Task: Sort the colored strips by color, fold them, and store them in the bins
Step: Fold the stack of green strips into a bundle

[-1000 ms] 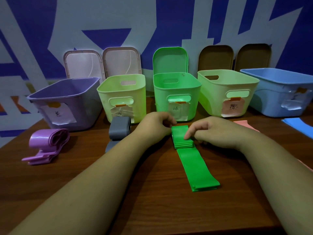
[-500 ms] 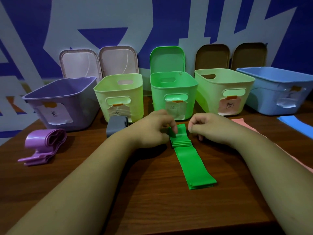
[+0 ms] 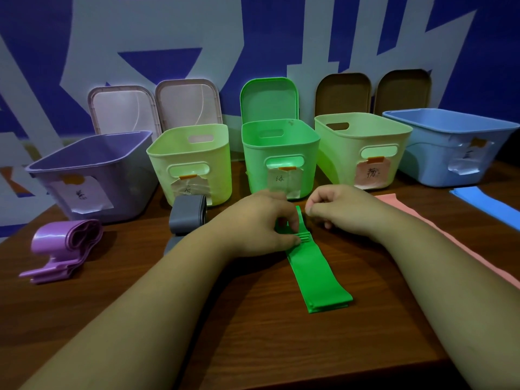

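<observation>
A stack of green strips (image 3: pixel 316 274) lies lengthwise on the brown table, its far end folded over. My left hand (image 3: pixel 259 223) grips that folded end, thumb and fingers pinching the layered edge. My right hand (image 3: pixel 344 211) holds the far right side of the same fold with curled fingers. Just behind my hands stands the bright green bin (image 3: pixel 278 156) with a paper label. Folded purple strips (image 3: pixel 64 243) lie at the left, folded grey strips (image 3: pixel 187 215) beside my left wrist, pink strips (image 3: pixel 439 235) under my right forearm, and blue strips (image 3: pixel 484 201) at the far right.
Along the back stand a purple bin (image 3: pixel 90 173), a pale green bin (image 3: pixel 194 161), another pale green bin (image 3: pixel 363 147) and a blue bin (image 3: pixel 453 144). Lids (image 3: pixel 185 104) lean on the blue-and-white wall behind them. The table's front edge runs near the bottom.
Both hands have drawn closer together on the folded end, raising it off the table. The view has shifted slightly; the rest of the strips lie as before.
</observation>
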Demonstrator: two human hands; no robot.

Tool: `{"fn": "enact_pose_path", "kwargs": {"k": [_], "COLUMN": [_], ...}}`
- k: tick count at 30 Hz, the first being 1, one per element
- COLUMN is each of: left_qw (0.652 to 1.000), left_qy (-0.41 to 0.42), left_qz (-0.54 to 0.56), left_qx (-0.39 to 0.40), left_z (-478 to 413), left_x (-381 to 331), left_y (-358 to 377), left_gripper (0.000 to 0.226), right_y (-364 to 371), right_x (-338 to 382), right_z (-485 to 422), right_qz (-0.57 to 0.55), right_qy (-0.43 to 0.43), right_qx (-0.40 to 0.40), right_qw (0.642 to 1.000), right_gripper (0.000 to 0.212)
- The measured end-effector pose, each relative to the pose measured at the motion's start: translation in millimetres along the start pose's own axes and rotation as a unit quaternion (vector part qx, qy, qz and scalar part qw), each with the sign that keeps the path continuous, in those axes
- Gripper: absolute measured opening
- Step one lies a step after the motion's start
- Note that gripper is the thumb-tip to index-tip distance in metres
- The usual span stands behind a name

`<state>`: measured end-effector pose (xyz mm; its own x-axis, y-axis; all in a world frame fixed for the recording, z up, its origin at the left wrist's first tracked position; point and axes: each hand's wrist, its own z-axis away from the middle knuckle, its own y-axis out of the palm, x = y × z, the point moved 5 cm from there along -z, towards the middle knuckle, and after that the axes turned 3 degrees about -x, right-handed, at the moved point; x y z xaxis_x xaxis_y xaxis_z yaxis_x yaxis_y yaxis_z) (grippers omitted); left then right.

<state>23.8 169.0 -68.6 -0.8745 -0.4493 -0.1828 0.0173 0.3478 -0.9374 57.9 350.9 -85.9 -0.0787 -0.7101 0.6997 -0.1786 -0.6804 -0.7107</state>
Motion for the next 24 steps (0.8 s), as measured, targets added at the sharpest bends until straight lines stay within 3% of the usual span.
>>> {"fn": "enact_pose_path", "kwargs": {"k": [10,18,24], "left_qw": [1.0,0.995,1.0], "left_qy": [0.011,-0.053,-0.019], "left_qz": [-0.01,0.039,0.019], "left_qx": [-0.008,-0.076,-0.016], "left_z": [-2,-4,-4], "left_x": [-1,5,-1], "left_y": [1,-4,7], "left_gripper": [0.017,0.013,0.019], "right_y": [0,-1,0], "right_x": [0,-1,-1], "right_z": [-1,-1,-1], "right_qz": [-0.001,-0.006,-0.018], "right_qy": [-0.006,-0.005,0.0], "right_qx": [-0.005,-0.006,-0.01], "right_qw": [1.0,1.0,1.0], "right_gripper": [0.01,0.011,0.01]}}
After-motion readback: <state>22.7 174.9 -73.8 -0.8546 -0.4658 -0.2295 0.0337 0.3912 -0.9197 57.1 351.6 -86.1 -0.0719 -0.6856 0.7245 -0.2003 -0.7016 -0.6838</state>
